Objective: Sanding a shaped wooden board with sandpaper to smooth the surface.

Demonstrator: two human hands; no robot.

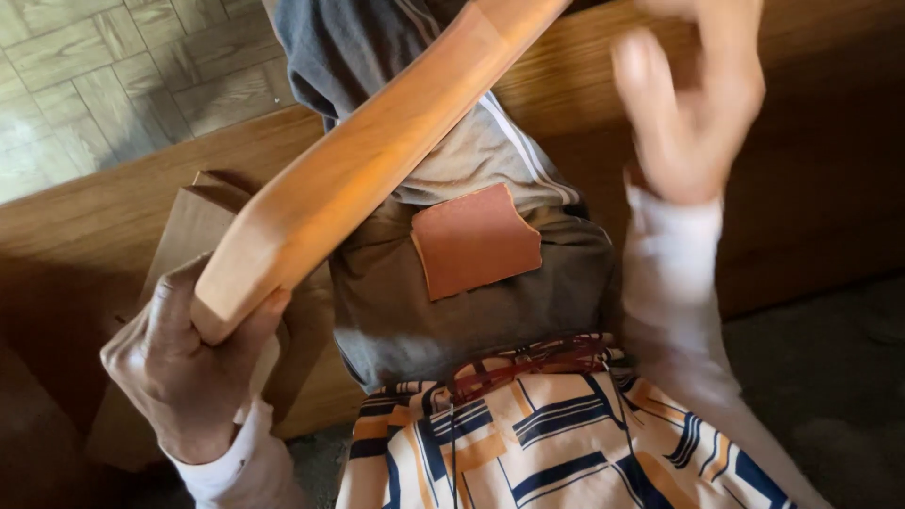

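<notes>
Your left hand point(189, 363), at the near left, wraps its fingers around the lower end of a long wooden piece point(368, 155) that slants up and away to the right, passing in front of a brown cardboard flap point(193, 221) and grey cloth point(452, 311); a torn sheet of reddish sandpaper point(474, 240) lies on that cloth just right of the wood. At the far right, your right hand point(693, 104) is raised and blurred, fingers loosely spread, holding nothing, apart from the wood.
</notes>
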